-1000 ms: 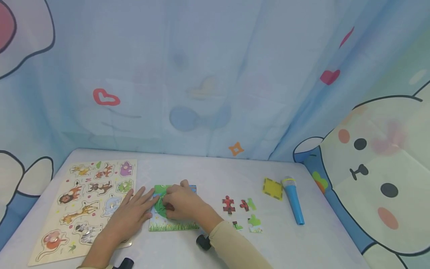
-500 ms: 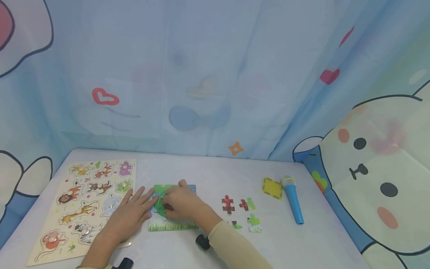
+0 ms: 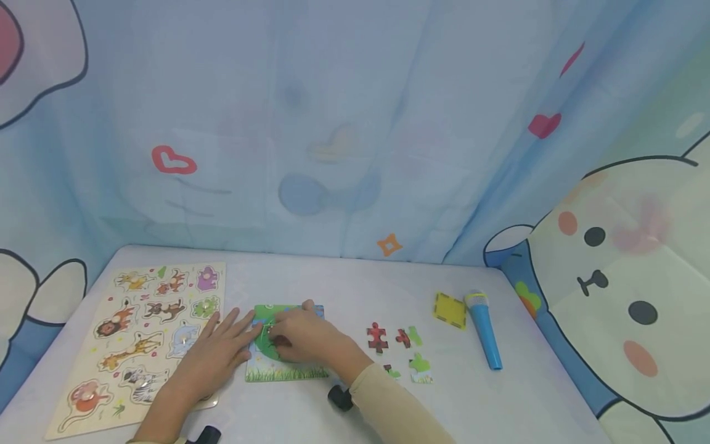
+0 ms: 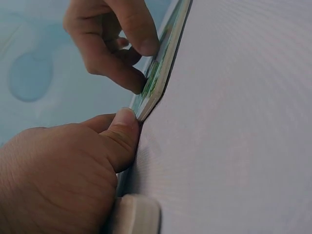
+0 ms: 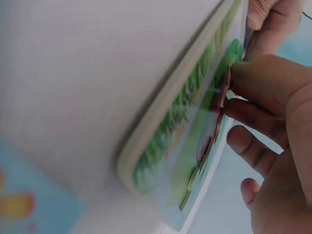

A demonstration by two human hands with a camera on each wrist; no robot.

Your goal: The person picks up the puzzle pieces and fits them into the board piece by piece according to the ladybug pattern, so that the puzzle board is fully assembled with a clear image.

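Observation:
My left hand [image 3: 213,351] lies with straight, spread fingers along the left edge of a small jigsaw board [image 3: 257,373]; its thumb touches the board's corner in the left wrist view. The board shows a green shape, grass and flowers. Over its middle, my right hand [image 3: 307,336] has its thumb and fingers curled down at the surface. The right wrist view shows a reddish-brown puzzle piece [image 5: 226,84] between the thumb and fingertips, low on the board. From the head, the fingers mostly hide that piece.
Several loose puzzle pieces, among them a red one [image 3: 377,338] and a green-and-white one [image 3: 421,369], lie right of the board. Farther right are a yellow square tile [image 3: 450,311] and a blue toy microphone [image 3: 485,336]. A wooden animal puzzle [image 3: 133,314] fills the left side.
My right hand and wrist have shifted slightly to the right, and the dark piece under its fingers shows less. My left hand and the board stay in place.

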